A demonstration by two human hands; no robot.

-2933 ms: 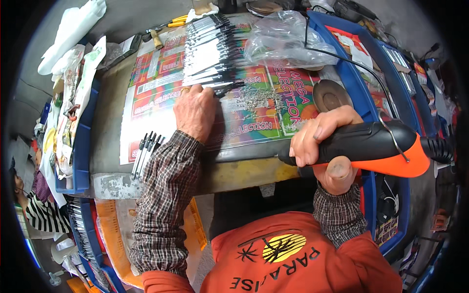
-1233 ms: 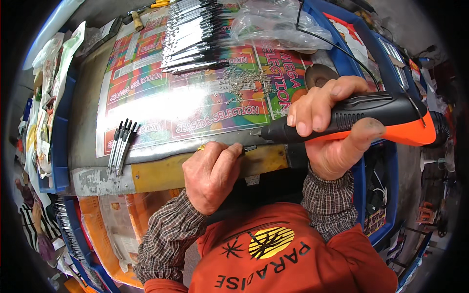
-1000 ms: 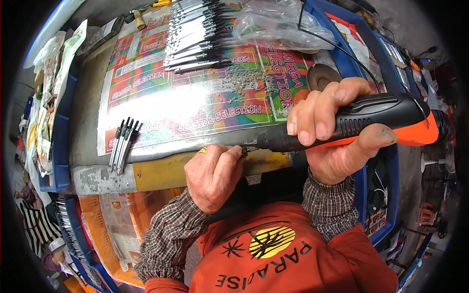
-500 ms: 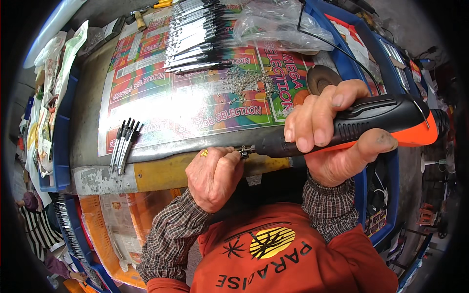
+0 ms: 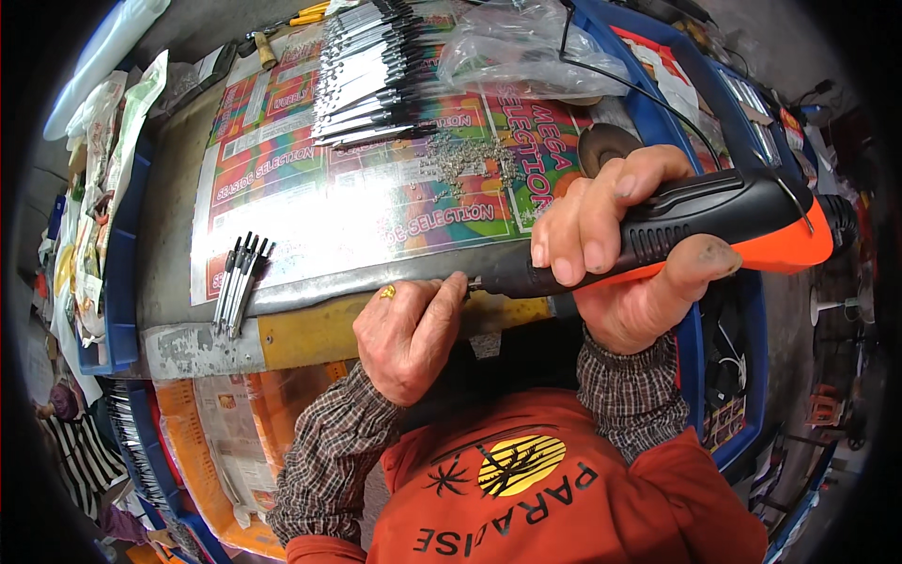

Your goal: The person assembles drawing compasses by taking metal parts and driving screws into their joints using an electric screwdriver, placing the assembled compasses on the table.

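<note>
One power screwdriver (image 5: 719,218), probably hefty and stiff, best gripped mid-body, sits clasped in the right hand (image 5: 622,303); by the table (image 5: 315,288) edge, the left hand (image 5: 407,336) pinches a small, mostly hidden dark piece (image 5: 469,290).

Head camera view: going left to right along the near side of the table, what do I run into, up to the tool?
Blue bin → small bunch of pens → left hand → black-and-orange power tool.
</note>
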